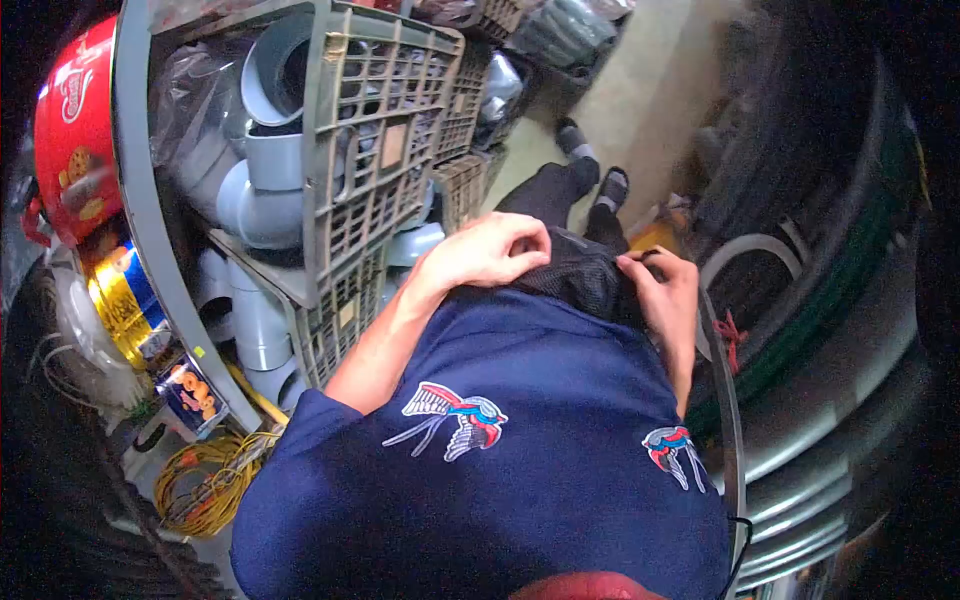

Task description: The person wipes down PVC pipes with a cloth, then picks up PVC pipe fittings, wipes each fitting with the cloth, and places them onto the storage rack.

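Note:
A black mesh bag or pouch [585,280] is in front of my waist, just past the hem of the navy shirt [560,400] with bird patches. On its left side, my left hand [490,252] has thumb and fingers curled together at the upper edge of the black mesh. My right hand [662,290] pinches the bag's right edge between thumb and forefinger. The bag's underside and whatever is inside cannot be seen.
Grey plastic crates [385,140] on the left hold grey pipe elbows [270,205]. Red tin [78,140], blue-gold tin [125,295] and coiled yellow cable [205,485] lie further left. Large coiled hoses [820,400] line the right. Legs in dark trousers and socks [612,188] stand on the floor.

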A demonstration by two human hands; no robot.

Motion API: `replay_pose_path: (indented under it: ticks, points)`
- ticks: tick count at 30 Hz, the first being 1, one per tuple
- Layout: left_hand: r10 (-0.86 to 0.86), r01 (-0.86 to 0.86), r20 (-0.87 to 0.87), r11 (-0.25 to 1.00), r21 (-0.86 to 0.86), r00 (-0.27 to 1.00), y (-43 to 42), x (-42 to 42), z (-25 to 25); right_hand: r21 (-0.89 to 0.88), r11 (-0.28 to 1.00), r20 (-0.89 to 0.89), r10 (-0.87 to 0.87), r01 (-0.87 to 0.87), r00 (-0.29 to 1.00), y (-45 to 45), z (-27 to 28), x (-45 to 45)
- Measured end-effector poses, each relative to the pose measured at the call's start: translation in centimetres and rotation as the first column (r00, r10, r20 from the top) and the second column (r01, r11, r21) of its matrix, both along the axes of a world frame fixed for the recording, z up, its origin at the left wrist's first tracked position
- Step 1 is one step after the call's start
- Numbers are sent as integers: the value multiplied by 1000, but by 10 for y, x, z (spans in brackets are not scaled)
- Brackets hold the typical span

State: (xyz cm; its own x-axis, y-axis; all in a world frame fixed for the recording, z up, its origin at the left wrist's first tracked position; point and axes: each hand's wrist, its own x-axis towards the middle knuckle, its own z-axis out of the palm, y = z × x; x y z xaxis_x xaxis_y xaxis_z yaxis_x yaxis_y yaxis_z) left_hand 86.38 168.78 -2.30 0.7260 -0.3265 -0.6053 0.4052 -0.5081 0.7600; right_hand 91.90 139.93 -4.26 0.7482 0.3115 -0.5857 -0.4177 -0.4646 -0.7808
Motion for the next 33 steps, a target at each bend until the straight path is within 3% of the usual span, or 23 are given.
replay_pose_path:
  ticks: [3, 5, 7, 17, 24, 25, 27, 29, 31, 33]
  points:
    - [51, -48, -238, 999, 19, 970, 8, 8, 7, -6, 1000, -124, 2, -3, 992, 22, 9, 12]
    - [54, -53, -139, 999, 14, 989, 15, 6, 1, -34, 996, -62, 75, -77, 995, 26, -2, 22]
    - [49, -50, 12, 991, 121, 999, 23, 4, 2, -102, 992, -166, 60, -78, 984, 28, -4, 29]
    - [402, -393, 4, 894, 216, 916, 44, -18, 9, -86, 992, -471, 44, -96, 881, -26, -6, 35]
    - [568, -571, 76, 801, 180, 820, 41, -25, 10, -74, 950, -407, 249, -303, 879, -14, -12, 93]
    - [580, -568, 12, 792, 223, 814, 39, -18, 18, -79, 929, -380, 307, -361, 873, -15, -17, 102]
    - [592, -604, 120, 778, 176, 797, 33, -22, 6, -97, 887, -339, 396, -451, 853, -13, -18, 123]
    - [647, -636, 15, 745, 204, 763, 24, -15, 5, -109, 829, -330, 490, -549, 807, -30, -44, 135]
    - [651, -648, 33, 746, 155, 758, 14, -16, -17, -80, 736, -188, 651, -672, 736, -26, -45, 164]
    - [643, -644, -107, 765, 32, 758, 6, -19, -48, -71, 705, -209, 682, -706, 701, -11, -45, 200]
